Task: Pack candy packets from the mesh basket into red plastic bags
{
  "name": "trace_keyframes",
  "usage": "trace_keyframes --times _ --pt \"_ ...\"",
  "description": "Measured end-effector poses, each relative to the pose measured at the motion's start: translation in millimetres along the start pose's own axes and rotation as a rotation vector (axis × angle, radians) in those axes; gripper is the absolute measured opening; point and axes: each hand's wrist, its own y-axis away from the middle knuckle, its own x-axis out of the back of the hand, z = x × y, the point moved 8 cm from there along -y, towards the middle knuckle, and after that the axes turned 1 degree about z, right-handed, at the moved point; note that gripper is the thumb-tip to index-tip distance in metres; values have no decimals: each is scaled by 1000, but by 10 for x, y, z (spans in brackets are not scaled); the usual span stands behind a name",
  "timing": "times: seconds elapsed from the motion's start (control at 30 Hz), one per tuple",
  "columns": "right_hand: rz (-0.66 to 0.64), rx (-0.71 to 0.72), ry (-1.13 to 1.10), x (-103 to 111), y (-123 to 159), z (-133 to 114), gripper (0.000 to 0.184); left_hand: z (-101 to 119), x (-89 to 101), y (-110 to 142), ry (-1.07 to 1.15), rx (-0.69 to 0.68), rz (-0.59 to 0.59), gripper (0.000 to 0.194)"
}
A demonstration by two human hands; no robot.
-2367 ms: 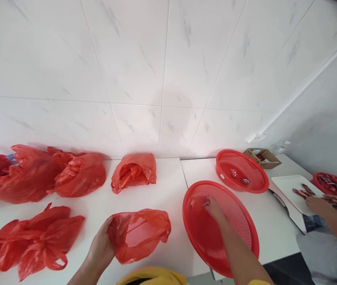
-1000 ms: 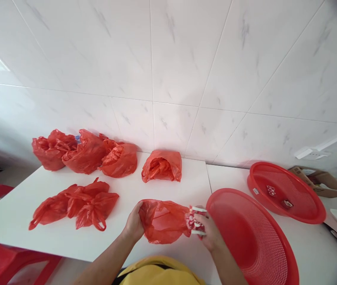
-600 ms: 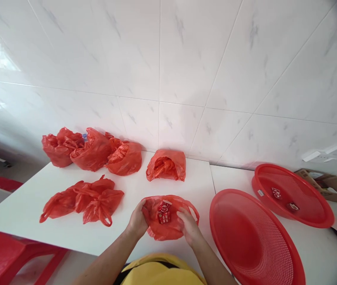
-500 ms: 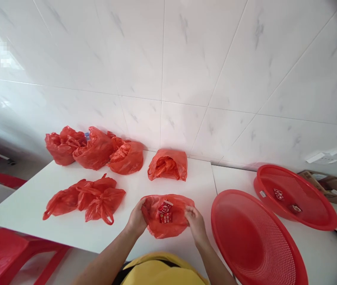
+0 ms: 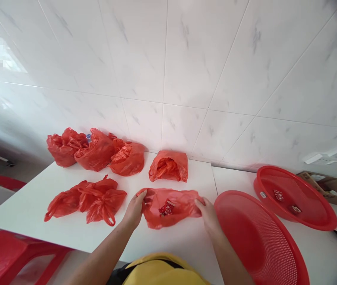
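A red plastic bag (image 5: 168, 223) is stretched wide between my two hands over the white table, its mouth facing me. My left hand (image 5: 135, 209) grips the bag's left rim, thumb on the outside and fingers partly behind the film. On the other side, my right hand (image 5: 208, 213) pinches the right rim. Inside the bag lie small red printed packets (image 5: 167, 207); the folds partly cover them. Just behind stands another red plastic bag (image 5: 180, 168), its opening crumpled inward.
Tied red bags (image 5: 103, 200) lie on the white table (image 5: 76, 233) to the left, with several fuller ones (image 5: 97, 152) along the wall. At right stand a red basket (image 5: 242, 229) and a red basin (image 5: 301, 194) holding two small packets. A red stool (image 5: 4, 253) is lower left.
My hands have moved farther apart and slightly up, pulling the bag's mouth wider. The packets inside have shifted and show less than before.
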Motion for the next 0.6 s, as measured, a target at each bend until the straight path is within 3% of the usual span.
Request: trace_keyframes --times 0.13,0.23,0.4,0.53,0.6 --pt "-66 156 -35 184 152 -685 26 421 -49 79 -170 -174 14 30" --pt "-71 216 75 272 276 -922 25 641 -105 157 -427 -294 9 27" --pt "-24 217 -38 312 423 -927 21 832 -131 284 -986 -471 107 15" --pt "-83 106 -354 166 471 -737 14 728 -247 342 -978 -375 -33 9" --pt "-91 72 -540 88 476 -647 22 652 -365 387 -890 -300 -127 8"
